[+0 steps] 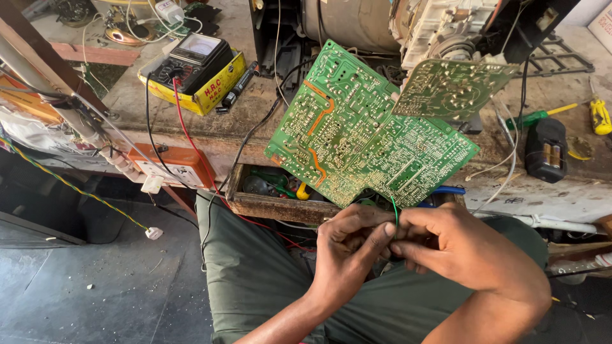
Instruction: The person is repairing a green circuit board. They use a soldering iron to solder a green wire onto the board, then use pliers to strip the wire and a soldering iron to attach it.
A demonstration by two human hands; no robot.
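A thin green wire (395, 213) runs down from the lower edge of a large green circuit board (357, 137) into the pinch of both hands. The board is tilted, solder side up, showing silver joints and orange traces, with a notch cut in its lower edge. It leans over the front edge of the tabletop (159, 121), above an open drawer.

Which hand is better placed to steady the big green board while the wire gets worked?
Probably left. The left hand sits directly beneath the large circuit board's lower edge; the right hand pinches the thin green wire and lies further right.
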